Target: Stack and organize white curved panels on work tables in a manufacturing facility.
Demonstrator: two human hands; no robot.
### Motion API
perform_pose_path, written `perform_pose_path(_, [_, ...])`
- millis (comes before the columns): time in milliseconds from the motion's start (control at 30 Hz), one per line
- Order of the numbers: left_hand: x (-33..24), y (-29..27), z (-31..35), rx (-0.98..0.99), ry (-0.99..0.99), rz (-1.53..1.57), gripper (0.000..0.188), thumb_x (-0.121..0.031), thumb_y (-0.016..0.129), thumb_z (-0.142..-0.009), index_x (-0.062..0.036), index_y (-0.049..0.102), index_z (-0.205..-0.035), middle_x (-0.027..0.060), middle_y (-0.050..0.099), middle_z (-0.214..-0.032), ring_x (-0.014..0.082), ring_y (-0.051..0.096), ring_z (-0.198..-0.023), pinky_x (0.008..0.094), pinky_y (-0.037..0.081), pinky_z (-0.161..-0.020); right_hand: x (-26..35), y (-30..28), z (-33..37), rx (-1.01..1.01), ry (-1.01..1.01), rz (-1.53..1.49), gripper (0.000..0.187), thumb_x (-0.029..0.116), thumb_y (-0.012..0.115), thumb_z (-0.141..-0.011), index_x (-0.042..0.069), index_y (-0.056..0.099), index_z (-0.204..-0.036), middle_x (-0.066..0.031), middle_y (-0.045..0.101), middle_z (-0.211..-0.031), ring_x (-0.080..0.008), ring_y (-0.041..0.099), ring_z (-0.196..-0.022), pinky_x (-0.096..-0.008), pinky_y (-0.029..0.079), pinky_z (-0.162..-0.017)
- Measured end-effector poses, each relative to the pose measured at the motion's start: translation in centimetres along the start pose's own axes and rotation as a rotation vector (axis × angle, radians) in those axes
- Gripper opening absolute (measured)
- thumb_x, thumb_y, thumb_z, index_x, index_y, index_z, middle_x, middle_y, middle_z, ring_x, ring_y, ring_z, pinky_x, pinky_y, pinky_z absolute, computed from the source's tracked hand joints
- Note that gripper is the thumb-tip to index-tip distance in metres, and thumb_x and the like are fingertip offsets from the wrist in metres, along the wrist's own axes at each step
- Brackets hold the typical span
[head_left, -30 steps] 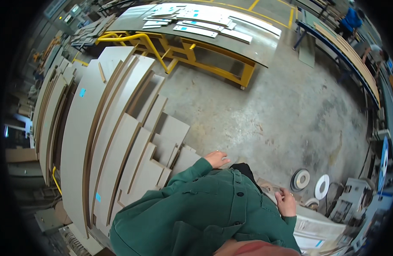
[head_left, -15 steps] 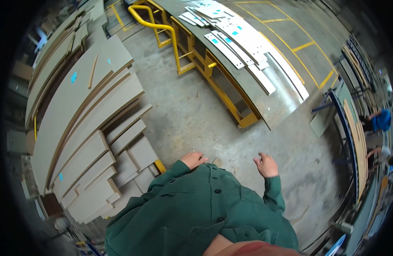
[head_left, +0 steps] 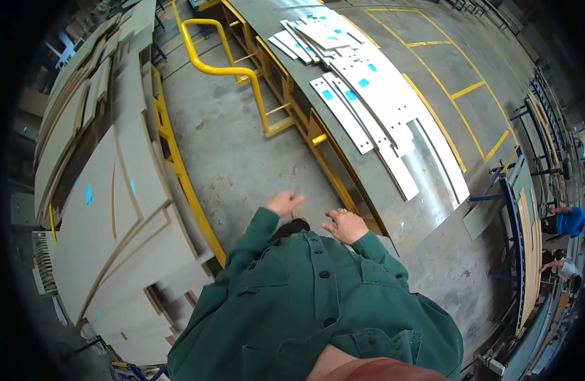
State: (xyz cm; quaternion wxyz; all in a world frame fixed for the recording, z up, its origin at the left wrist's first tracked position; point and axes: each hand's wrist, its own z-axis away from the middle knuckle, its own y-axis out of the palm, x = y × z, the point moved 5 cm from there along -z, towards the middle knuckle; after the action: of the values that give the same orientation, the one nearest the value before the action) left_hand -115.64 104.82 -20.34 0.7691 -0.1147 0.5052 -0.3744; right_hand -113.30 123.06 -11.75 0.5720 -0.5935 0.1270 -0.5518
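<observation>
My left hand (head_left: 285, 203) hangs in front of me over the floor, slightly blurred, with its fingers loosely stretched and no object in them. To its right, close to the near corner of the workbench, is my right hand (head_left: 346, 227); its fingers are bent and apart, and it holds nothing. It wears a ring. The workbench (head_left: 403, 222) has a grey top on a yellow frame. White drilled panels (head_left: 381, 82) with blue stickers lie on it in loose, overlapping piles. Neither hand visibly touches a panel.
Stacks of grey-brown boards (head_left: 82, 235) fill the left side, beside a yellow rail (head_left: 181, 171). A bent yellow tube handle (head_left: 225, 70) juts from the bench. At right stands a blue-framed rack (head_left: 516, 247) with long boards, and a person in blue (head_left: 569, 221) beyond it.
I have moved forward, and the bench and panels now appear nearer. My right hand has swung inward and up; my left is a little higher. The boards on the left have slid back in view.
</observation>
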Motion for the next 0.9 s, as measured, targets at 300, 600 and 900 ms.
perform_pose_path(300, [1.4, -8.6, -19.4, -0.071, -0.121, 0.113, 0.043, -0.041, 0.047, -0.078, -0.0007, 0.055, -0.09, 0.0128, 0.057, -0.077, 0.0205, 0.055, -0.068, 0.0311, 0.043, -0.065, -8.6, -4.3, -10.3, 0.08, 0.262, -0.109, 0.041, 0.04, 0.05, -0.073, 0.005, 0.054, -0.095, -0.0167, 0.055, -0.09, -0.0307, 0.053, -0.083, -0.0384, 0.043, -0.07])
perform_pose_path(600, [6.0, -13.6, -26.4, 0.029, -0.293, 0.31, 0.043, -0.043, 0.046, -0.077, -0.0026, 0.058, -0.084, 0.0093, 0.058, -0.077, 0.0176, 0.055, -0.064, 0.0297, 0.043, -0.064, -24.2, -10.1, -27.4, -0.034, 0.444, -0.251, 0.046, 0.043, 0.052, -0.071, 0.005, 0.056, -0.096, -0.0177, 0.056, -0.086, -0.0313, 0.053, -0.082, -0.0368, 0.042, -0.072])
perform_pose_path(900, [1.3, -24.3, -38.7, -0.254, -0.303, 0.452, 0.037, -0.039, 0.047, -0.079, -0.0037, 0.057, -0.082, 0.0015, 0.056, -0.07, 0.0083, 0.052, -0.059, 0.0209, 0.04, -0.051, -36.7, -14.6, -40.7, -0.266, 0.666, 0.034, 0.066, 0.037, 0.066, -0.061, 0.008, 0.04, -0.114, -0.0138, 0.037, -0.117, -0.0294, 0.037, -0.106, -0.0374, 0.035, -0.086])
